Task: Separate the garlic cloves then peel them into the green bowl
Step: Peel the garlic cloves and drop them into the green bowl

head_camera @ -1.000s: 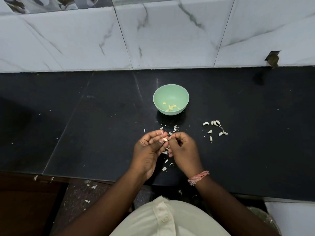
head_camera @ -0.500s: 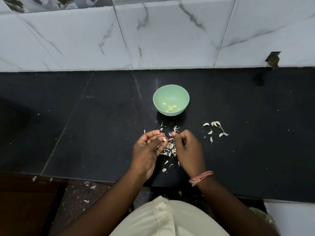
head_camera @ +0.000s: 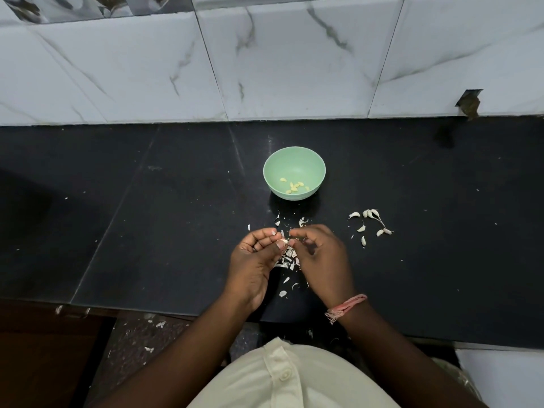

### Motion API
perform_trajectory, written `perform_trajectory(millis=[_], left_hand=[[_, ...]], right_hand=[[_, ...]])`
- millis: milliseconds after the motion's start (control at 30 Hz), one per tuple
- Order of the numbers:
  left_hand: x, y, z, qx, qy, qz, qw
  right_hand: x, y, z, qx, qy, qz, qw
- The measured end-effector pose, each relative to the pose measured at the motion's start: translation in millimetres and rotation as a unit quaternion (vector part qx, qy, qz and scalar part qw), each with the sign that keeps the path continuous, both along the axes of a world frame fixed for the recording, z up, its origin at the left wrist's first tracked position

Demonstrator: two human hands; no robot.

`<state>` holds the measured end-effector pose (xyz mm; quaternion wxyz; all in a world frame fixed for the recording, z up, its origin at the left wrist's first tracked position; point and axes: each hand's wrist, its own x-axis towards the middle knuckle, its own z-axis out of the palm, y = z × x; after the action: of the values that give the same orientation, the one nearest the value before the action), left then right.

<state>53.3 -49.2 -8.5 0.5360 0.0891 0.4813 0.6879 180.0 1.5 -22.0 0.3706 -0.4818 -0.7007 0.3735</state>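
A green bowl (head_camera: 294, 160) stands on the black counter with several peeled yellowish cloves (head_camera: 293, 187) in its bottom. Below it, my left hand (head_camera: 254, 260) pinches a small garlic clove (head_camera: 284, 241) between thumb and fingertips. My right hand (head_camera: 322, 257) sits just to the right, its fingertips at the clove's edge, pinching at the skin. A heap of white peel scraps (head_camera: 287, 259) lies on the counter under and between the hands. Several unpeeled cloves (head_camera: 369, 222) lie loose to the right of the hands.
The black counter (head_camera: 147, 216) runs wide to both sides, with a marble-tiled wall (head_camera: 265, 69) behind it. Its front edge is close to my body. Peel bits are scattered on the floor (head_camera: 147, 337) below at the left.
My hands were together on the clove, drew apart half a second ago, and my right hand has now come back to the clove in my left hand.
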Motion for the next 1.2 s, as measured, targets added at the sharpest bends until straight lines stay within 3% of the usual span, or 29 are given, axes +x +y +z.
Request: perform_trajectory(millis=[100, 400, 700, 867, 1067, 1200], left_hand=[[1, 0, 1, 0.003, 0.005, 0.01, 1.0], [3, -1, 4, 0.005, 0.041, -0.008, 0.999], [-1, -6, 5, -0.004, 0.266, -0.047, 0.963], [2, -7, 8, 0.006, 0.298, -0.033, 0.954], [2, -5, 8, 0.002, 0.244, -0.029, 0.969], [2, -3, 10, -0.009, 0.115, -0.037, 0.993]], right_hand=[[-1, -1, 2, -0.006, 0.006, 0.007, 1.0], [-5, -4, 1, -0.16, 0.149, -0.021, 0.976], [-7, -3, 10, -0.206, 0.163, -0.014, 0.965], [-11, -5, 11, -0.198, 0.134, -0.017, 0.971], [-9, -4, 17, -0.193, 0.139, -0.02, 0.971], [-9, -4, 19, -0.213, 0.159, -0.017, 0.964]])
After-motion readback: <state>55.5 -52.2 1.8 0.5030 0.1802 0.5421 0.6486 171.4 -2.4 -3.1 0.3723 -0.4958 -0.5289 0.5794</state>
